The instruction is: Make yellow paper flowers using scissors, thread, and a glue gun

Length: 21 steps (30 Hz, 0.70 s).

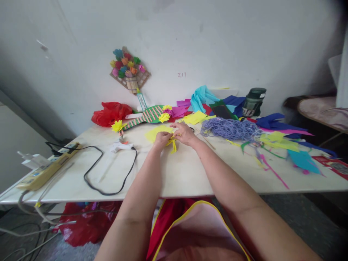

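My left hand (162, 139) and my right hand (185, 134) meet above the middle of the table, both closed in a pinch on a piece of yellow crepe paper (173, 147). A narrow end of it hangs below the fingertips. Behind my left hand lies a flat yellow sheet (152, 134). Beyond my hands rests a green guitar-shaped craft piece (152, 114) with pinkish strips, trimmed with yellow flowers (164, 117) and a purple one. Part of some dark scissors-like handle (192, 129) shows beside my right hand.
A white glue gun (121, 146) with a black cord lies left, near a power strip (49, 168). To the right are a purple-blue yarn bundle (231, 128), coloured paper scraps (303, 160) and a dark green bottle (254, 102). A red plastic bag (111, 114) sits at the back.
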### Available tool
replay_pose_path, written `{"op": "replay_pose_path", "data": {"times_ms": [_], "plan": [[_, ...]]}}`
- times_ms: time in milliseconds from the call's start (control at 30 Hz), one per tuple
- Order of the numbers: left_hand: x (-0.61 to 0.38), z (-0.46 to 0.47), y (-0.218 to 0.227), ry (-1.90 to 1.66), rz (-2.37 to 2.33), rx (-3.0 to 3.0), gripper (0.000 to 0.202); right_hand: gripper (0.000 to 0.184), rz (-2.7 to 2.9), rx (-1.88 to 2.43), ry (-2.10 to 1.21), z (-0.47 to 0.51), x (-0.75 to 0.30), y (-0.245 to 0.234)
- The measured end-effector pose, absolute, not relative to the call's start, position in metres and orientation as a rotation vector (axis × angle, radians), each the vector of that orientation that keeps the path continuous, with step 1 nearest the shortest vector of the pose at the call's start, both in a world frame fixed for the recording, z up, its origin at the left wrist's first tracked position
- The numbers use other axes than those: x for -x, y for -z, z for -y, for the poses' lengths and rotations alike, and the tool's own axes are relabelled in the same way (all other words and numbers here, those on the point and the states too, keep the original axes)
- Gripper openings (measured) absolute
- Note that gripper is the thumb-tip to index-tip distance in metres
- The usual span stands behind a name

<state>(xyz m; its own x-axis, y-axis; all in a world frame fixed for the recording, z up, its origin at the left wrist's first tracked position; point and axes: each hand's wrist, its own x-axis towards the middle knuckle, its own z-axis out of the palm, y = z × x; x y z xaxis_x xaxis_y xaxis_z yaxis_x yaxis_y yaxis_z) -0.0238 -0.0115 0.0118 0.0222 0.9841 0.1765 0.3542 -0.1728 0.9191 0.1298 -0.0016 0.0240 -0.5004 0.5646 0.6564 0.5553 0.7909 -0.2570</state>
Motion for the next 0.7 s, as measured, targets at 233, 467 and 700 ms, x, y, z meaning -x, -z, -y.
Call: {"op": "replay_pose_path", "data": {"times_ms": [233,467,700], "plan": [[0.0236,0.0132,-0.0146,-1.156,-1.42,-1.607,0.028,0.015,2.276,0.839,0.081,0.0043,-0.1296,-0.0291],[0.0218,0.0107,-0.0142,-1.169,-1.447,-1.784,0.031,0.007,2.27,0.955,0.108,0.0037,-0.1321,-0.0301],[0.0182,0.0075,-0.0141,-1.167,-1.579,-1.912,0.031,0.008,2.283,0.994,0.174,0.0017,-0.1311,-0.0264]]}}
